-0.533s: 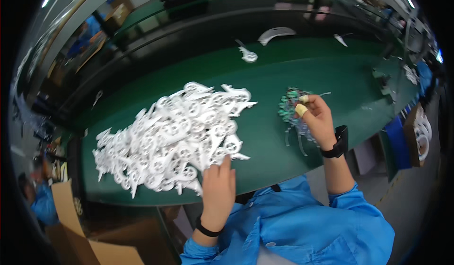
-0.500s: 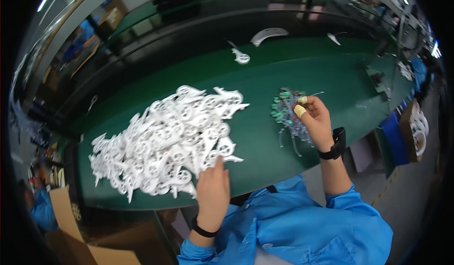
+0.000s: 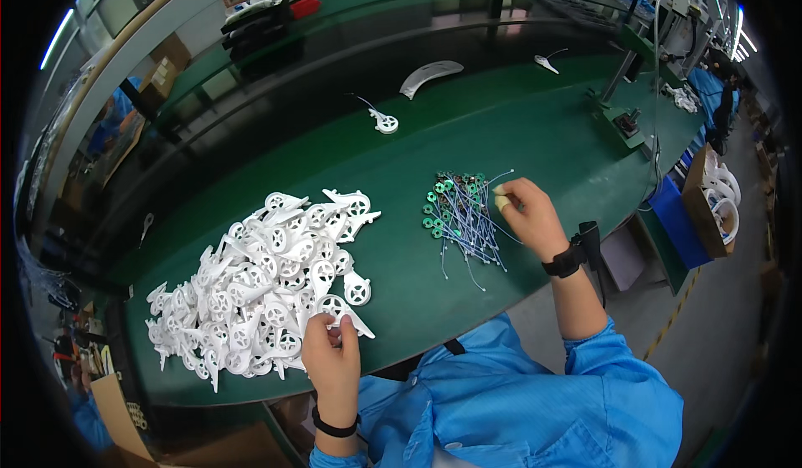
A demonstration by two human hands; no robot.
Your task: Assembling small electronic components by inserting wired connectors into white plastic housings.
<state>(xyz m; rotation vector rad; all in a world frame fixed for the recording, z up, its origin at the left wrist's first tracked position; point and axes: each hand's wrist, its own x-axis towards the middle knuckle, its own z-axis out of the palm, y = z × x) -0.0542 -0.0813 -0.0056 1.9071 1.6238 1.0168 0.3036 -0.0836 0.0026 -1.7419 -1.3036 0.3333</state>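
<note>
A big heap of white plastic parts [image 3: 251,288], each with a round wheel-like end and a pointed tail, lies on the green bench [image 3: 401,159]. My left hand [image 3: 330,359] pinches one white part [image 3: 342,313] at the heap's near right edge. To the right lies a bundle of small green ring pieces with thin blue-grey wires [image 3: 464,213]. My right hand [image 3: 526,217], with yellow finger cots and a black wristband, pinches a thin wire at the bundle's right side.
One assembled white part with a wire [image 3: 384,123], a curved white strip [image 3: 430,75] and another small white piece [image 3: 547,63] lie farther back. A black fixture [image 3: 626,121] stands at the right. A blue bin [image 3: 672,217] and a box of white rings [image 3: 718,201] sit beside the bench.
My left hand has closed on a white part at the heap's edge. My right hand stays at the wire bundle with little movement. The view has shifted slightly.
</note>
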